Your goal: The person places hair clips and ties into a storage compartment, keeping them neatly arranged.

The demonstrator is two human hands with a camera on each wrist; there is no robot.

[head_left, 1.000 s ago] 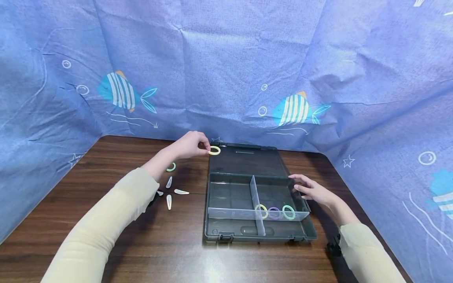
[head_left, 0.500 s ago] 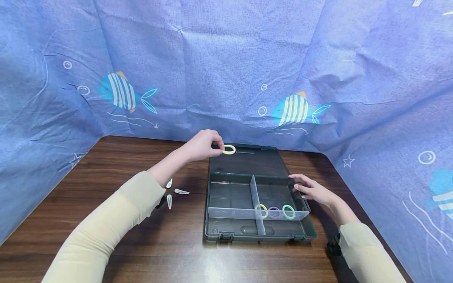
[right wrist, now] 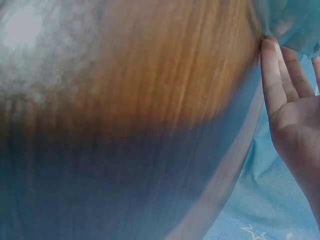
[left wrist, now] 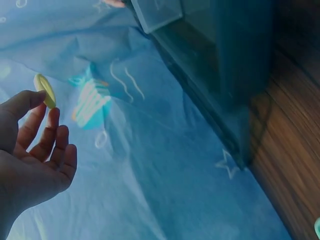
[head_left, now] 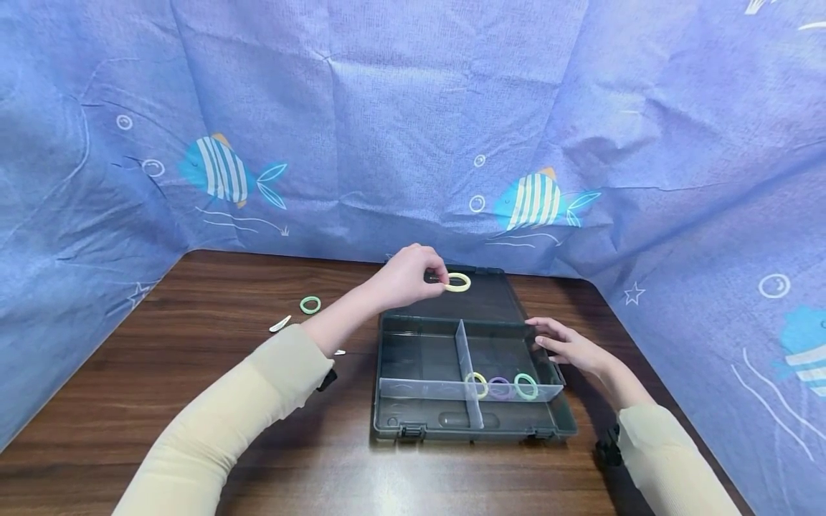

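Observation:
Thumb and fingertips of my left hand (head_left: pixel 408 276) pinch a yellow hair tie (head_left: pixel 459 289) in the air over the box's laid-back lid (head_left: pixel 477 307). The left wrist view shows the same hair tie (left wrist: pixel 45 90) between thumb and fingers. My right hand (head_left: pixel 573 349) rests at the right side of the dark see-through divided box (head_left: pixel 419 358), its fingers relaxed along the edge. In the right wrist view, the fingers (right wrist: pixel 272 75) touch the box's corner. Inside the back right compartment, a yellow hair tie (head_left: pixel 487 389), a purple one (head_left: pixel 499 379) and a green one (head_left: pixel 516 385) lean against the divider.
A green hair tie (head_left: pixel 311 312) lies on the wooden table (head_left: pixel 161 358) left of the box. Nearby is a white hair clip (head_left: pixel 280 325); another clip (head_left: pixel 340 352) is partly hidden by the left forearm. A blue fish-print cloth (head_left: pixel 400 143) hangs behind and beside the table.
My left hand has moved right, carrying the yellow hair tie from the lid's left edge to over its middle. The green hair tie on the table shows again. My right hand stays put.

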